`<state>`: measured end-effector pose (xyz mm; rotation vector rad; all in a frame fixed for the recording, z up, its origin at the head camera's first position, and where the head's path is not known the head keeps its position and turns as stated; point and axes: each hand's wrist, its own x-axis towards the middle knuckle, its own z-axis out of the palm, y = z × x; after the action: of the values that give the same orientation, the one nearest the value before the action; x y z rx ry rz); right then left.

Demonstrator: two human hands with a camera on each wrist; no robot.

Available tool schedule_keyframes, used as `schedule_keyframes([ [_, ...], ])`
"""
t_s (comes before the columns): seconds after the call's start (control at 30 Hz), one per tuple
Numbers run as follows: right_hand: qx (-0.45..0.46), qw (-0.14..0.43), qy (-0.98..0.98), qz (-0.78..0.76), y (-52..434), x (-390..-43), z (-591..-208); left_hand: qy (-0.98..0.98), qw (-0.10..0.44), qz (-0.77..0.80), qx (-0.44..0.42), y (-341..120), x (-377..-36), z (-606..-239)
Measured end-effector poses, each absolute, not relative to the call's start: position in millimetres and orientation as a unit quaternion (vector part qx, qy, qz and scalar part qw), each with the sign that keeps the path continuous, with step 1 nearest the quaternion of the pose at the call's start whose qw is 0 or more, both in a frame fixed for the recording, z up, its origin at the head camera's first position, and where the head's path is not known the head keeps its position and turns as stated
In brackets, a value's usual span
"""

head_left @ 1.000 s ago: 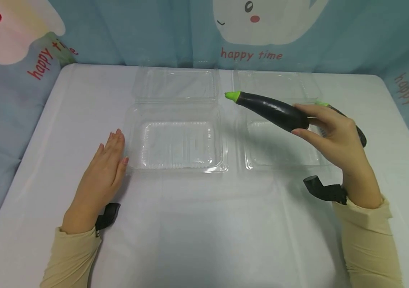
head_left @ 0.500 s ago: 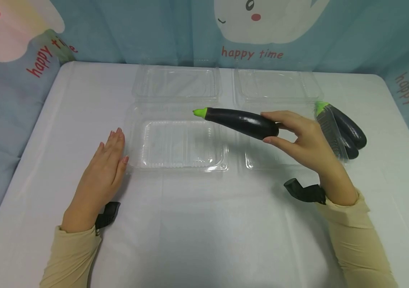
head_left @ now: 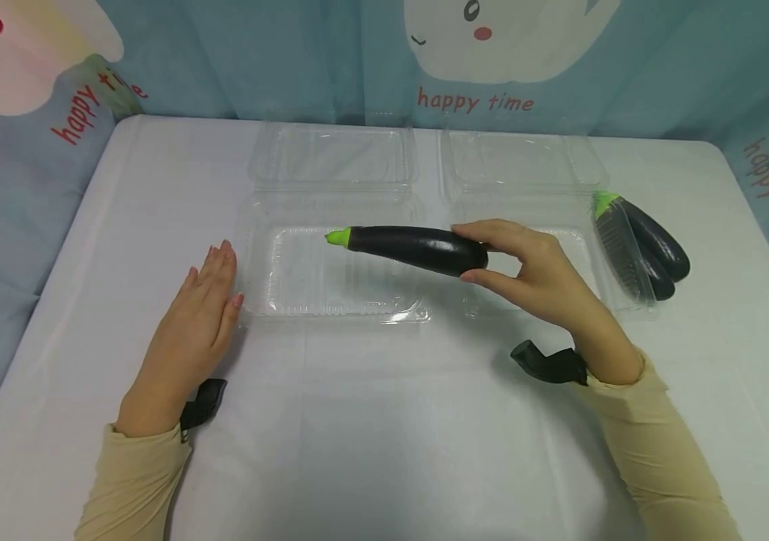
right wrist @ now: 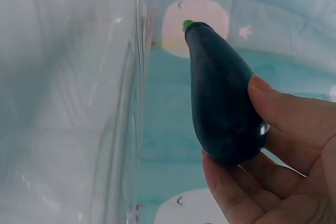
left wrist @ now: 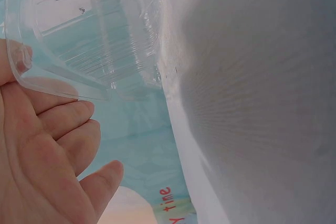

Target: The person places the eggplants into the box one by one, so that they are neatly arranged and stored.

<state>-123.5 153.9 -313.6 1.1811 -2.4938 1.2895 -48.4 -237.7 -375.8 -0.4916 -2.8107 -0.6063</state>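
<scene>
My right hand point(head_left: 526, 267) pinches the thick end of a dark purple eggplant point(head_left: 418, 249) between thumb and fingers. Its green stem end points left, over the left clear plastic container point(head_left: 330, 309); in the right wrist view the eggplant point(right wrist: 220, 98) hangs in the air beside a clear wall. The left container lies open, its lid folded back. My left hand point(head_left: 188, 330) is at that container's left side with fingers straight. Close up in the left wrist view, the left hand point(left wrist: 47, 145) has its thumb and fingertips at the clear rim point(left wrist: 58, 88).
A second open clear container point(head_left: 580, 240) stands to the right, partly behind the right hand. Two more eggplants point(head_left: 655, 240) lie at its right side, one partly seen through the clear wall. A white cloth point(head_left: 370, 421) covers the table, with a blue printed curtain point(head_left: 289, 60) behind.
The right hand has carried the eggplant left and slightly toward me, from over the right container to over the left one. The left hand has stayed in place.
</scene>
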Motion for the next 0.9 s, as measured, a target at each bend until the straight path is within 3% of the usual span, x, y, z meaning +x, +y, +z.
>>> schedule_keyframes([
  [0.9, 0.413, -0.041, -0.809, 0.416, 100, -116, -330, -0.961, 0.101, -0.199, -0.165, -237, -49, -374],
])
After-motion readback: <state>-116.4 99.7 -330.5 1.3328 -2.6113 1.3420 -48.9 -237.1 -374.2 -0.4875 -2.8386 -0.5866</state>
